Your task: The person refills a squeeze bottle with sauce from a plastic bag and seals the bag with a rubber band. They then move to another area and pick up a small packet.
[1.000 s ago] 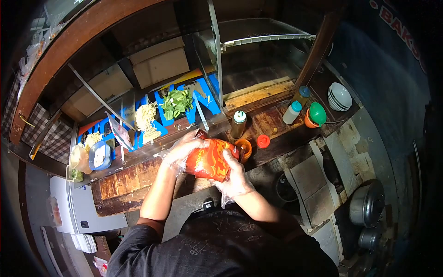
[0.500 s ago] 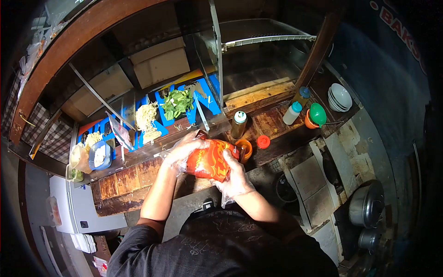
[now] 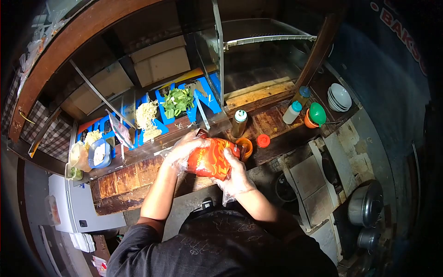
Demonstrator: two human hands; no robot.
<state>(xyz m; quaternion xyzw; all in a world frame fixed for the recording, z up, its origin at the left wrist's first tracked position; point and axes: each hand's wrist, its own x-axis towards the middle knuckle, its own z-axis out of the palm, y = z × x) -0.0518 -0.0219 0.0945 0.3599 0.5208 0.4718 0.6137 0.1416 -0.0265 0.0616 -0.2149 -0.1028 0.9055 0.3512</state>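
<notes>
Head view first: what do the hands hold?

"One red pouch [image 3: 207, 159] with orange-yellow lettering, held up between them, over the near edge of the counter [image 3: 121, 181]. The left hand [image 3: 185, 148] is on one end and the right hand [image 3: 236, 177] on the other."

How do the fingers stand?

"Both sets are clamped on the pouch. Each thumb lies on its upper face; the fingers underneath are mostly hidden. Clear plastic hangs loosely around both hands."

What is nearest to it?

"An orange container [image 3: 245, 147] just beside the right-hand end, partly hidden by the pouch. Next to that is a red cap [image 3: 263, 141], and a bottle with a pale cap [image 3: 238, 124] stands just behind."

And farther right?

"A white squeeze bottle with a teal cap [image 3: 291, 113], a blue-capped bottle [image 3: 302, 94], and a green bowl [image 3: 317, 113] set on an orange cup [image 3: 310, 122]. Stacked white bowls [image 3: 340, 98] sit near the counter's far right end."

On the left side?

"Leafy greens [image 3: 177, 102] and noodles [image 3: 146, 115] lie on a blue printed surface. Farther left is a blue container [image 3: 108, 153] with something white inside; I can't tell what."
</notes>
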